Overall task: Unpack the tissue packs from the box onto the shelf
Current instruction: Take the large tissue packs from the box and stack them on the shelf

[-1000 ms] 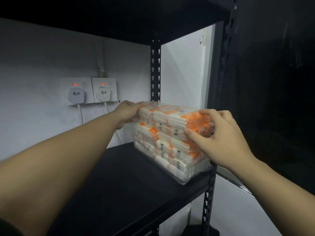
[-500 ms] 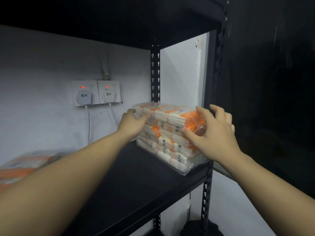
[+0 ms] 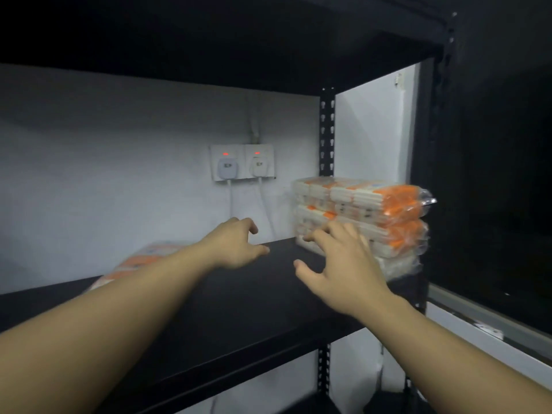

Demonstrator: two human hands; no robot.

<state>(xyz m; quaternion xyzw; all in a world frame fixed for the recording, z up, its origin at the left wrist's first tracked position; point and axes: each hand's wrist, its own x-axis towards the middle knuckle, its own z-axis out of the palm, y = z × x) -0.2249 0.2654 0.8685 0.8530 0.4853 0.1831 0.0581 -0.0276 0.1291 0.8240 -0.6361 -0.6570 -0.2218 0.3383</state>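
While tissue bundle (image 3: 363, 222) sits at right end of black shelf (image 3: 227, 318), left hand (image 3: 236, 246) and right hand (image 3: 343, 264) hover empty, fingers spread, clear of bundle; second pack (image 3: 140, 261) at left.

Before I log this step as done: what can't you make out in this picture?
- Box: out of the head view.
- Second tissue pack: left arm covers most of it.
- Print on the big tissue bundle: blurred, too small.
- Bundle's lower front: right hand hides it.

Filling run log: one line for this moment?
left hand: open, empty | right hand: open, empty | tissue bundle: on shelf, right end | second bundle: left
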